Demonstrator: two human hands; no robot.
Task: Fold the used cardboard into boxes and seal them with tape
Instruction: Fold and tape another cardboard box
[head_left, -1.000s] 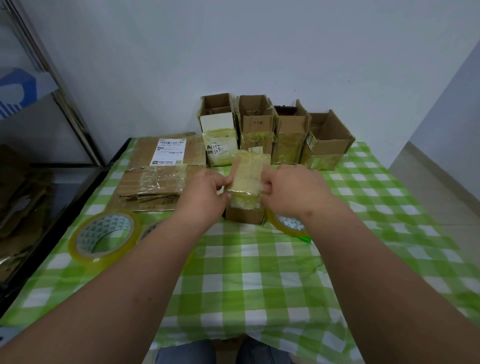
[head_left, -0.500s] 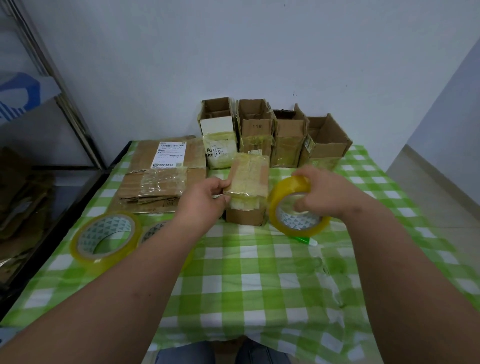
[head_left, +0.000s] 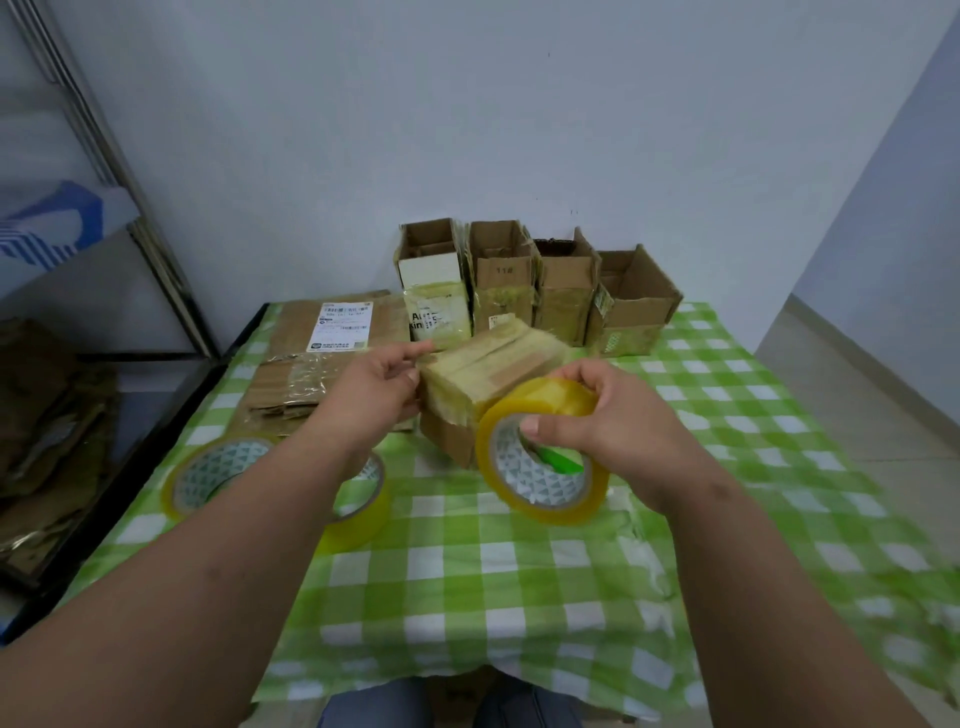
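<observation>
A small brown cardboard box (head_left: 485, 374), its closed top covered in old yellowish tape, stands tilted at the table's middle. My left hand (head_left: 376, 387) grips its left side, forefinger stretched along the top edge. My right hand (head_left: 597, 421) holds a roll of clear yellowish tape (head_left: 540, 457) just in front and right of the box, thumb through the core, a green bit showing inside. The roll hides the box's lower right corner.
Several open-topped boxes (head_left: 561, 291) line the wall at the back of the green checked table (head_left: 519, 571). Flattened cardboard (head_left: 332, 353) lies back left. Two more tape rolls (head_left: 213, 473) (head_left: 363, 499) sit under my left forearm. A shelf with cardboard scraps (head_left: 47, 426) stands left.
My right hand left the box, picked up the tape roll from the table and lifted it toward me. The box has turned and tilted under my left hand.
</observation>
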